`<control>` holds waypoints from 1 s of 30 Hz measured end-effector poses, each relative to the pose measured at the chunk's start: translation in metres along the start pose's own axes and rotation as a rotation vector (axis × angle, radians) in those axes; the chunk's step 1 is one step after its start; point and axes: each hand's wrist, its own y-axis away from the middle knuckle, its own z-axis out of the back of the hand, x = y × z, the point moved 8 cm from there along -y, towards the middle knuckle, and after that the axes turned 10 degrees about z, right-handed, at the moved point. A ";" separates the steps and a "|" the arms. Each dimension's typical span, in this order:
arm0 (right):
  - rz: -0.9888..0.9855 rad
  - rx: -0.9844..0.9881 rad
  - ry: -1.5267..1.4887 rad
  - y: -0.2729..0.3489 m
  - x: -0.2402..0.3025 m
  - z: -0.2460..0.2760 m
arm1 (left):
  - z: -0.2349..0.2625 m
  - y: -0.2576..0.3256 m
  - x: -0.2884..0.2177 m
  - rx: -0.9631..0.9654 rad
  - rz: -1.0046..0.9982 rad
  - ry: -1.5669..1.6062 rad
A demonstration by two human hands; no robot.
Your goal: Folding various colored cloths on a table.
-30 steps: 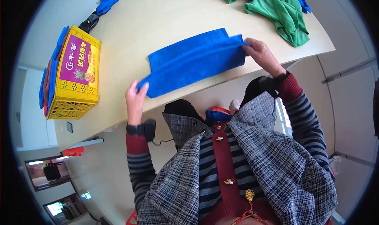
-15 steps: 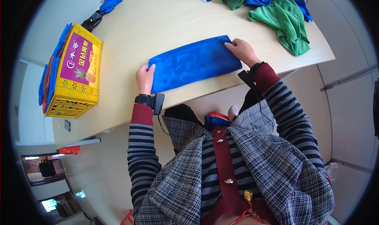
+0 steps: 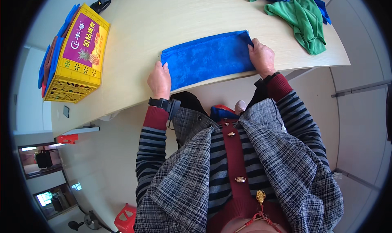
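Observation:
A blue cloth [image 3: 208, 59] lies folded into a long strip near the front edge of the pale wooden table [image 3: 163, 20]. My left hand [image 3: 159, 79] rests on its left end, fingers pressing the corner. At the right end, my right hand [image 3: 261, 57] holds the cloth's corner flat against the table. Both wrists show dark red cuffs and striped sleeves.
A yellow crate [image 3: 77, 55] with a purple printed panel stands at the table's left, blue and red cloths stacked in it. A heap of green and blue cloths [image 3: 294, 8] lies at the far right. A red stool [image 3: 124, 218] stands on the floor below.
The cloth was held raised between both hands, then lowered and laid flat on the table. Both hands now press its two ends down.

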 end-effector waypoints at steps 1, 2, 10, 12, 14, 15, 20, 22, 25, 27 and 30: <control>-0.005 0.001 0.002 0.000 -0.001 0.000 | 0.001 0.005 0.002 -0.005 0.000 0.002; -0.009 0.002 0.005 0.000 -0.002 0.001 | 0.003 0.009 0.003 -0.010 0.000 0.004; 0.052 -0.052 0.061 0.003 0.015 0.030 | 0.036 0.019 -0.015 -0.086 -0.058 -0.030; 0.117 -0.108 0.084 0.006 0.032 0.043 | 0.046 0.027 -0.035 -0.135 -0.113 -0.020; 0.339 -0.072 -0.142 0.003 0.077 0.036 | 0.039 0.039 -0.073 -0.008 -0.361 0.117; 0.385 -0.016 -0.207 0.003 0.096 0.024 | 0.032 0.041 -0.083 -0.009 -0.362 0.115; 0.493 0.066 -0.177 0.016 0.147 -0.024 | -0.012 0.053 -0.115 0.118 -0.563 0.113; 0.467 0.092 -0.127 0.011 0.135 -0.030 | -0.019 0.051 -0.112 0.108 -0.588 0.022; 0.405 0.160 -0.023 0.005 0.101 -0.037 | -0.026 0.041 -0.094 0.212 -0.436 -0.108; 0.363 0.154 0.033 0.001 0.080 -0.033 | -0.026 0.034 -0.080 0.192 -0.410 -0.112; 0.325 0.162 0.062 -0.001 0.060 -0.031 | -0.025 0.025 -0.059 0.149 -0.370 -0.110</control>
